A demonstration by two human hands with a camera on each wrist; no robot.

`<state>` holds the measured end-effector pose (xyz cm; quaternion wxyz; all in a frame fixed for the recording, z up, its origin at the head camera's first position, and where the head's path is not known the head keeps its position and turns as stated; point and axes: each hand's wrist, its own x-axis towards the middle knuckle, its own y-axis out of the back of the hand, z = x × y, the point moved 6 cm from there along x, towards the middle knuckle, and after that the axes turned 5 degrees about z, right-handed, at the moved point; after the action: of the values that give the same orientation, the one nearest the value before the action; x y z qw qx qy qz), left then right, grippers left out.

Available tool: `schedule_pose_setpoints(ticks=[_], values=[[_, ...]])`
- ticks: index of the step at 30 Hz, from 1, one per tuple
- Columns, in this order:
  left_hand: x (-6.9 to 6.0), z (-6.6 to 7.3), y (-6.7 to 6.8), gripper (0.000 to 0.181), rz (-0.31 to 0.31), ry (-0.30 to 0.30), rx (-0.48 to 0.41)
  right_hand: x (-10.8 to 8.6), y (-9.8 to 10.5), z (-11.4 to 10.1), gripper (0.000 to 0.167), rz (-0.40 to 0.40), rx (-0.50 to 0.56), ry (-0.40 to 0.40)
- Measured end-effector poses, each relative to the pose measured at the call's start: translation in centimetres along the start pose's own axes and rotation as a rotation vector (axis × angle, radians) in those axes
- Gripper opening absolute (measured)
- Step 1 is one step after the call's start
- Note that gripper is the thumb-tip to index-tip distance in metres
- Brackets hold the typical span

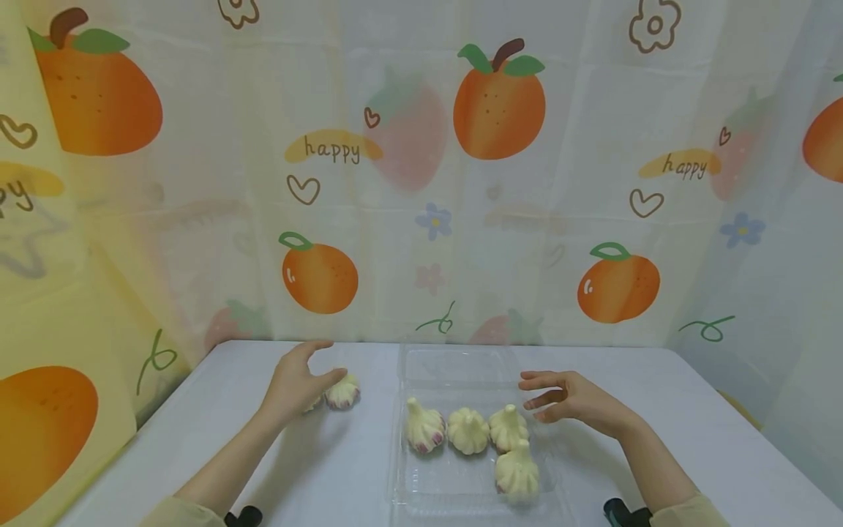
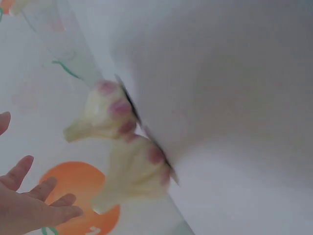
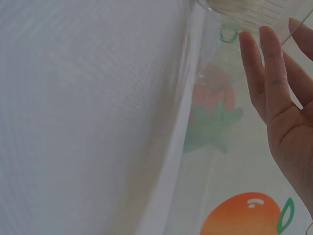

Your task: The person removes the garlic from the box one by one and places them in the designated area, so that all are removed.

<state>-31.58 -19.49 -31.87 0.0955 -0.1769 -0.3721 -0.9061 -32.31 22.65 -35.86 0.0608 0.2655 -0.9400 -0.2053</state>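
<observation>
Two garlic bulbs, one of them the farther bulb (image 1: 343, 393), sit on the table at the left. My left hand (image 1: 294, 380) hovers by them with thumb and fingers spread, partly covering the nearer bulb. In the left wrist view both the upper garlic bulb (image 2: 105, 112) and the lower garlic bulb (image 2: 139, 169) stand apart from the fingers. Several more bulbs, among them a garlic bulb (image 1: 468, 431), lie in a clear plastic box (image 1: 435, 492). My right hand (image 1: 571, 399) is held at the box's right side, fingers loosely extended, holding nothing.
The white table (image 1: 349, 468) carries the clear box at its middle. Behind it hangs a fruit-printed curtain (image 1: 395, 278), which also runs along the left and right sides. The box's transparent walls are hard to make out against the table.
</observation>
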Motion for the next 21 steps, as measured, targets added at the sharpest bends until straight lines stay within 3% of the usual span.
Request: schedule_pose_setpoints(ticks=[9, 21], values=[[-1.2, 4.2, -2.0, 0.053, -0.041, -0.049, -0.103, 0.2, -0.1, 0.3, 0.06, 0.008, -0.012, -0.017], [-4.2, 10.0, -5.2, 0.047, -0.096, -0.171, -0.221, 0.2, 0.1, 0.6, 0.059, 0.01, -0.01, -0.023]])
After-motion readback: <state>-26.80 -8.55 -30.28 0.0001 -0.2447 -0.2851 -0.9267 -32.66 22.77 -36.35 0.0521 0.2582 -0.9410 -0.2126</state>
